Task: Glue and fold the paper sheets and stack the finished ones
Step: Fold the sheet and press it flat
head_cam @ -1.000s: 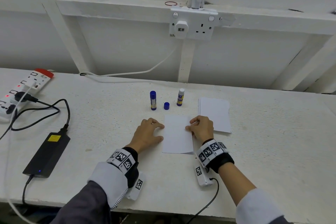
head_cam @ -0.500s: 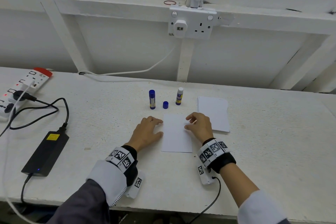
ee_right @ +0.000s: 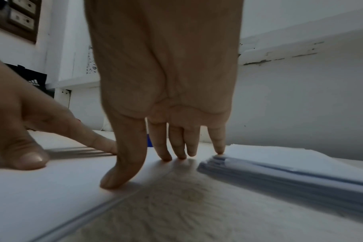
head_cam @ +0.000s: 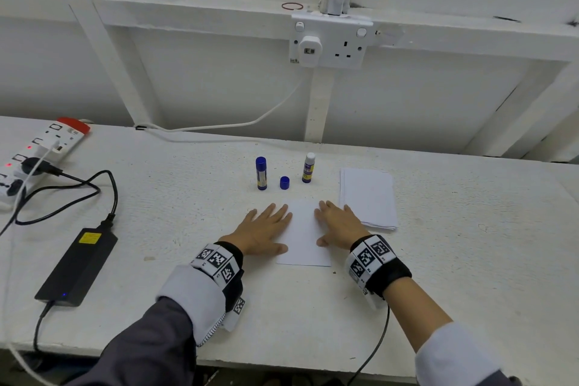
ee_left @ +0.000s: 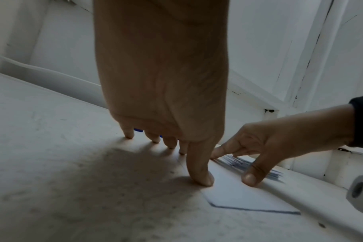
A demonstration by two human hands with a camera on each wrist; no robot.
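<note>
1. Your left hand (head_cam: 264,230) and right hand (head_cam: 340,224) lie flat with fingers straight, pressing the folded white paper sheet (head_cam: 302,235) at table centre, grasping nothing.
2. Step in hand, by judgement: smoothing the glued fold.
3. The stack of white folded sheets (head_cam: 368,197) lies at 2 o'clock of the pressed sheet, just beside your right hand.
4. The uncapped glue stick (head_cam: 308,168) stands at 12 o'clock, its blue cap (head_cam: 284,182) beside it.
5. Next move: lift the sheet onto the stack, edges aligned.

The only readable mark is the white adidas logo on a black bag (ee_right: 34,78) by the wall.
</note>
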